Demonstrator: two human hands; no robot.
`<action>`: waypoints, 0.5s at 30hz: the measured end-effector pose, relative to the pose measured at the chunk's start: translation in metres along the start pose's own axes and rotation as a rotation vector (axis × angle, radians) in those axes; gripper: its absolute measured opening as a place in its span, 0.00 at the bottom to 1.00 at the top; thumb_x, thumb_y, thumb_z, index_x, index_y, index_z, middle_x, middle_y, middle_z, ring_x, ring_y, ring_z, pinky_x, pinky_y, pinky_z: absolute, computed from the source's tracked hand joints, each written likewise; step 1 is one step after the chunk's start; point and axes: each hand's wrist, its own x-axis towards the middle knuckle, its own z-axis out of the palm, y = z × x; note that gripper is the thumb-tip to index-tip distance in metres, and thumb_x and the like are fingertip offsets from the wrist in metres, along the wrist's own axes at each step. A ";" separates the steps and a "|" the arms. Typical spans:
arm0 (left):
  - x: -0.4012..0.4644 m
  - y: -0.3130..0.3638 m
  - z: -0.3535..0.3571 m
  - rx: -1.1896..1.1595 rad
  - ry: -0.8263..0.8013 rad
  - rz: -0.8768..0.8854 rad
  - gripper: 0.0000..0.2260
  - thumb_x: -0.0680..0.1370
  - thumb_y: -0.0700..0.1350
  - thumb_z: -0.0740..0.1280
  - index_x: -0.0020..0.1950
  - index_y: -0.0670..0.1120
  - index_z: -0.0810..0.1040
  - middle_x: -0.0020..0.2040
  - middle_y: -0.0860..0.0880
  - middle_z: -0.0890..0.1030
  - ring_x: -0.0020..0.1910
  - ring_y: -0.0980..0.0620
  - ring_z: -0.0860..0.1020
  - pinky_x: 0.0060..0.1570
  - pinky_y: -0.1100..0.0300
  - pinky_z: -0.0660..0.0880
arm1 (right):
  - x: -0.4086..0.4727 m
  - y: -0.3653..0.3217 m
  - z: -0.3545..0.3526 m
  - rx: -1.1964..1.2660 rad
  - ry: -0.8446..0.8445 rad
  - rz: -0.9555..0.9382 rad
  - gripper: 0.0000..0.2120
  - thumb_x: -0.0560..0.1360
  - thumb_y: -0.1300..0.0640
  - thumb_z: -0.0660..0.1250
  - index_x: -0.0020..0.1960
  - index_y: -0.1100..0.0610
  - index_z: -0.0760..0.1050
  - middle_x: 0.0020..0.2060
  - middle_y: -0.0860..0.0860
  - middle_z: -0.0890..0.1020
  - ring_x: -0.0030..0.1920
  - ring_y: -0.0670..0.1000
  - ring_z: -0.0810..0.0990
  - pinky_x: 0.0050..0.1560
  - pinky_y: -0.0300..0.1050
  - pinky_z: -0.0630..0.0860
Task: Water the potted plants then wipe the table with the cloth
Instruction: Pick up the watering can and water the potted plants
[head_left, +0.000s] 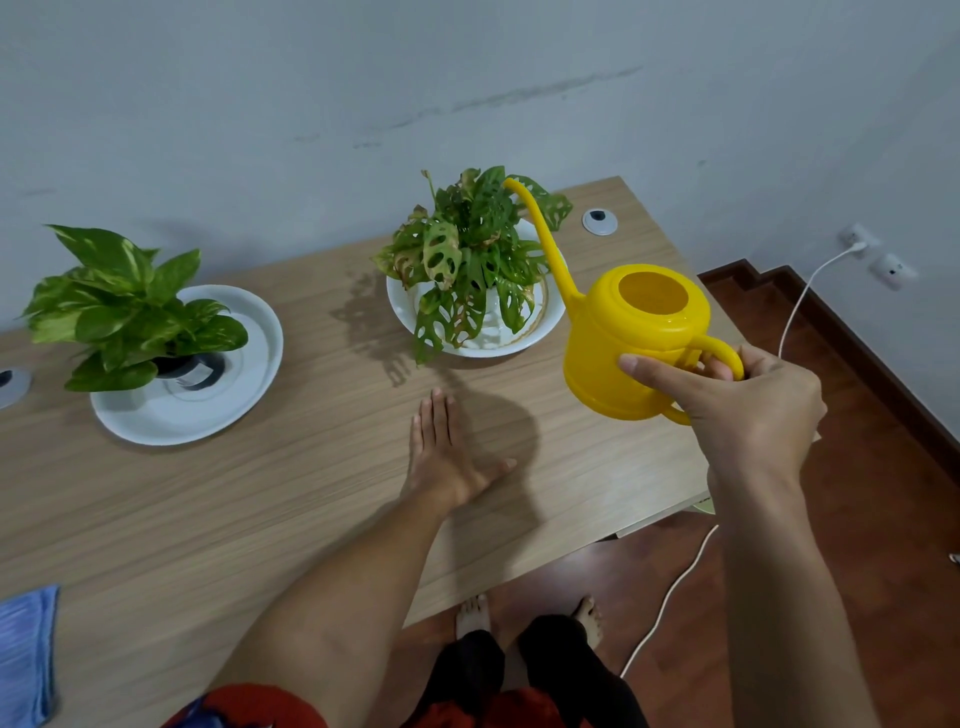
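The right hand (748, 410) gripped the yellow watering can (639, 343) by its handle beside the holey-leaved plant (467, 254), left hand (447, 452) flat on the bench (260, 493); a slow tilt, spout over the soil, would serve best.

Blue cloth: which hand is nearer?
Left. The left hand lies flat mid-table, right of the cloth; the right hand holds the can past the table's far right side.

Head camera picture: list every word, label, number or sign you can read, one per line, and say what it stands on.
None: no readable text shows anywhere.
Yellow watering can: plain, no label.
Left plant's pot: dark brush-like marks, not readable as letters.
White saucers, blue cloth: no print visible.
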 end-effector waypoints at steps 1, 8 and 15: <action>0.000 0.000 0.000 0.005 -0.003 0.001 0.60 0.69 0.80 0.56 0.80 0.40 0.31 0.79 0.43 0.26 0.77 0.47 0.25 0.76 0.49 0.27 | 0.002 0.000 0.001 -0.004 -0.002 0.002 0.25 0.52 0.41 0.86 0.35 0.53 0.77 0.34 0.49 0.83 0.37 0.50 0.83 0.45 0.60 0.85; 0.002 -0.001 -0.001 0.012 -0.043 -0.005 0.61 0.69 0.79 0.58 0.80 0.42 0.29 0.77 0.44 0.23 0.75 0.48 0.22 0.75 0.50 0.26 | 0.013 -0.003 0.012 0.007 -0.017 0.003 0.31 0.47 0.36 0.84 0.37 0.57 0.79 0.38 0.55 0.86 0.44 0.58 0.87 0.44 0.62 0.85; 0.002 -0.001 0.000 0.020 -0.038 -0.016 0.61 0.69 0.79 0.59 0.79 0.42 0.28 0.77 0.44 0.23 0.75 0.48 0.23 0.75 0.50 0.26 | 0.017 -0.013 0.019 0.019 -0.013 -0.001 0.27 0.51 0.42 0.87 0.35 0.56 0.77 0.34 0.51 0.82 0.38 0.48 0.81 0.45 0.61 0.84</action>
